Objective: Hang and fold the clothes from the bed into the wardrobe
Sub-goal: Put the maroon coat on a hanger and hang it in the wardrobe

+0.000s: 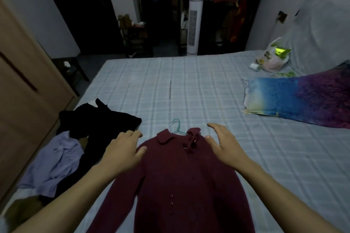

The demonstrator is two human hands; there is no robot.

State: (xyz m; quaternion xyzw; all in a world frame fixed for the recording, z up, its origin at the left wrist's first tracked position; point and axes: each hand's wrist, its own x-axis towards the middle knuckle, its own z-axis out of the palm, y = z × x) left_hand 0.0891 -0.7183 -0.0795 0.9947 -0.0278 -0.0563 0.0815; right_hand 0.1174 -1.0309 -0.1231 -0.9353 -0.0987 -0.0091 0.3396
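Lying flat at lower centre on the bed (189, 85), a maroon cardigan (181, 179) is wearing a teal hanger (177, 126); left hand (124, 149) and right hand (224, 143) are resting released on its shoulders.

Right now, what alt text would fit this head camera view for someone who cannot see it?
A maroon cardigan on a teal hanger lies flat on a checked bed, with the left hand and right hand open at its shoulders. Black and lilac clothes lie left.
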